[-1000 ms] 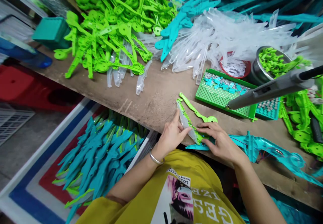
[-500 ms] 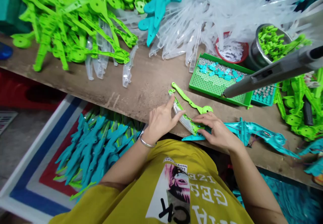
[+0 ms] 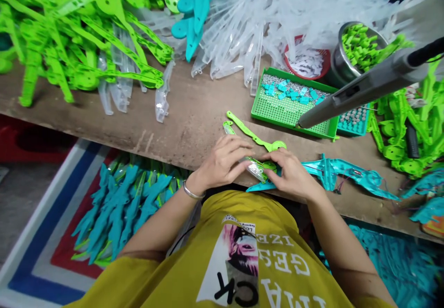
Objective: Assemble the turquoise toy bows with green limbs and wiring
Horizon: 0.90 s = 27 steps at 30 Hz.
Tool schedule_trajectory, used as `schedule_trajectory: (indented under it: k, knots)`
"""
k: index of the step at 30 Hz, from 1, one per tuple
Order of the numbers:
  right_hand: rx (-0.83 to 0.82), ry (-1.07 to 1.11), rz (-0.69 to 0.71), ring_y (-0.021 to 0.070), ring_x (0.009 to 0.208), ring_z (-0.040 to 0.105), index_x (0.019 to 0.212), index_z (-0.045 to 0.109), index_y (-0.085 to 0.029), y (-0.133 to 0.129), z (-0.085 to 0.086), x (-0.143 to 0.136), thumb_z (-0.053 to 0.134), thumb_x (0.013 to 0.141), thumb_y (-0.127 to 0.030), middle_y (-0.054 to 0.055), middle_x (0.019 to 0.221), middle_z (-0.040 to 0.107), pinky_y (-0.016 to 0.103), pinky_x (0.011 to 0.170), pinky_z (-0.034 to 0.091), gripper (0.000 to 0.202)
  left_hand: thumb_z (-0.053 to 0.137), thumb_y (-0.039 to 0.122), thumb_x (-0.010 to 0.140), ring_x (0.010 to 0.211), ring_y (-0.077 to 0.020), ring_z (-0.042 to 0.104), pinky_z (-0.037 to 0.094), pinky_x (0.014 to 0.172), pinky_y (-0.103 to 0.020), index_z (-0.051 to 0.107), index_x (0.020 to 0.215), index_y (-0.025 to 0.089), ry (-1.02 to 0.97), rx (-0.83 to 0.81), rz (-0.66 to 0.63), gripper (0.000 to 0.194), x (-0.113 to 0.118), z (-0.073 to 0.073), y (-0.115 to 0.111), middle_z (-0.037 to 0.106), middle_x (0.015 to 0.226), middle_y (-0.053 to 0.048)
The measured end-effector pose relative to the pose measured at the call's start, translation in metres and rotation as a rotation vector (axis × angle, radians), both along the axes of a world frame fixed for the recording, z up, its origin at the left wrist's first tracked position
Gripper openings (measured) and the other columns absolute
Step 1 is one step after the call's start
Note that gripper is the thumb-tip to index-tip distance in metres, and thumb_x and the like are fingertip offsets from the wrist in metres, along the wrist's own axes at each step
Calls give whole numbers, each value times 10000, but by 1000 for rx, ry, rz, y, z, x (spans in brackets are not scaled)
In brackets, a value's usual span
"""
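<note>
Between my hands lies a long lime-green plastic shell half with a clear plastic strip (image 3: 256,169) set along it. My left hand (image 3: 224,160) lies over its middle, covering part of it, with thumb and fingers closed on the strip. Gripping the near end of the same shell, my right hand (image 3: 291,171) has its thumb and fingers bent around it. A second lime-green half (image 3: 250,133) with a round end rests just beyond. A teal shell half (image 3: 350,171) with thin wires lies partly under my right hand.
A grey electric screwdriver (image 3: 350,88) hangs over a green basket (image 3: 291,116) of screws and teal bits. Behind are a red bowl (image 3: 326,65), a metal bowl (image 3: 338,58), clear strips (image 3: 243,35) and lime-green shells (image 3: 79,35). A box (image 3: 38,238) of teal pieces stands below the table.
My left hand has gone from a pointing finger at the shell's far end to a closed grip over its middle. My right hand stays at the near end. The view has shifted slightly.
</note>
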State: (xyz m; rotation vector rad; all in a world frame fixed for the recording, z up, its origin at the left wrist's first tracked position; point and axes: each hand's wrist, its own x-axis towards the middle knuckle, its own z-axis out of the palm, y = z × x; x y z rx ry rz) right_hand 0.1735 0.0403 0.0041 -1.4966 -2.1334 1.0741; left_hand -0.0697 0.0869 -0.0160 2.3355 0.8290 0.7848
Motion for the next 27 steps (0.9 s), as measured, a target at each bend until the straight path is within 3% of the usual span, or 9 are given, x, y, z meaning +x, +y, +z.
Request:
schedule_trajectory:
  k: [3,7,27]
  knots:
    - [18,-43,-29,292,1059,648,1069,681,-202,1,-1,-6,612,906,-187,85,1063,763,477,971,466,177,618,397,974,1105,-272,606,444,1023,-477,714,1079,207,58,-32,-114,237,-1,-5,2,719,1153,-109]
    - [41,-57,-59,276,970,637,973,661,-206,2,-3,-10,630,886,-183,70,955,750,438,909,440,94,653,497,934,1068,-274,582,412,1003,-472,702,1089,217,135,-50,-164,324,-2,-10,7,700,1131,-103]
    - [126,-126,-48,235,829,659,816,693,-213,8,-6,-11,645,859,-178,48,846,775,378,800,422,73,625,523,947,1008,-262,569,374,955,-449,670,1073,208,224,-67,-205,342,0,-5,14,682,1069,-93]
